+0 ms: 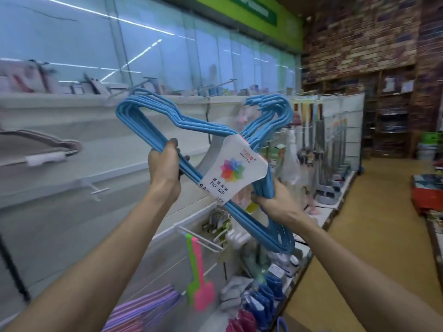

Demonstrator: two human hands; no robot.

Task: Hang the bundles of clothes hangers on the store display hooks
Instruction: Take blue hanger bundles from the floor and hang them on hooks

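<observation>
We faced the pale display wall, slatted and studded with metal display hooks, some bare and some loaded; a grey hanger bundle already hung on one at the far left. Along the same wall further right stood mops and cleaning tools, and lower down hung a green and pink swatter pair and some purple hangers.

In front of the wall, raised at about chest level and tilted, we held the blue hanger bundle, banded at its middle by a white paper label. Its hook ends pointed up and to the right, near a rail but not yet over any peg, as far as we could tell.

Our left hand gripped one long bar of the bundle, fingers curled round the wires. Our right hand clasped the lower bar just below the label, fingers wrapped under it.

To hang it well, we judged the bundle should be turned upright so the hook ends all faced one way, kept pressed together so none splayed, then guided onto a free peg and slid back fully before either hand let go.
</observation>
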